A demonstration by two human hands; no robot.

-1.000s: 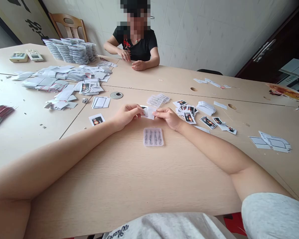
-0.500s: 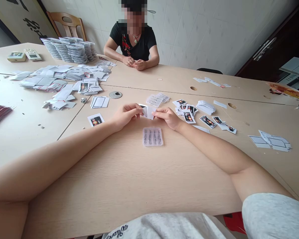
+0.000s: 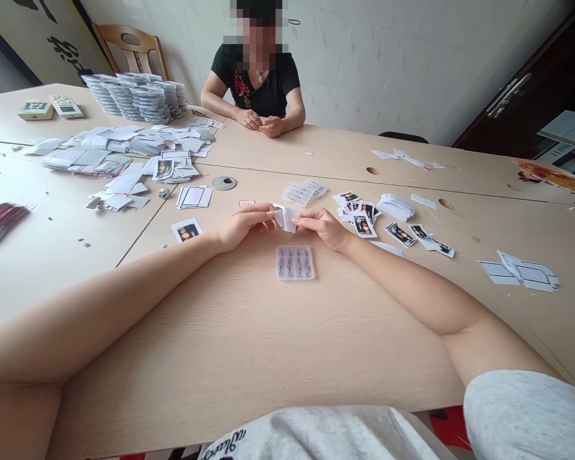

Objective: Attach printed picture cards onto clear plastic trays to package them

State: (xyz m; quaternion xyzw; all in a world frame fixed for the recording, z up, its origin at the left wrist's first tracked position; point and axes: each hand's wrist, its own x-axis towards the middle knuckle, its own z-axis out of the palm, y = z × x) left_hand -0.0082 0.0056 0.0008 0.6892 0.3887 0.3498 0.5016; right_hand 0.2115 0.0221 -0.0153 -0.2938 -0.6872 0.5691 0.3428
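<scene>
My left hand and my right hand meet above the middle of the wooden table. Between their fingertips they pinch a small folded white paper piece. Just below my hands lies a clear plastic case holding several dark hook-shaped items. A stack of small printed sheets sits just beyond the paper. To the right of my right hand is a scattered pile of black-and-white photo cards. One similar card lies left of my left hand.
A person across the table rests clasped hands on it. Several stacks of round-edged packs and heaps of white paper fill the far left. Two remote controls and a round metal disc lie there too.
My hands have shifted slightly, and a small red-edged label now shows above my left hand. The person across has drawn both hands together.
</scene>
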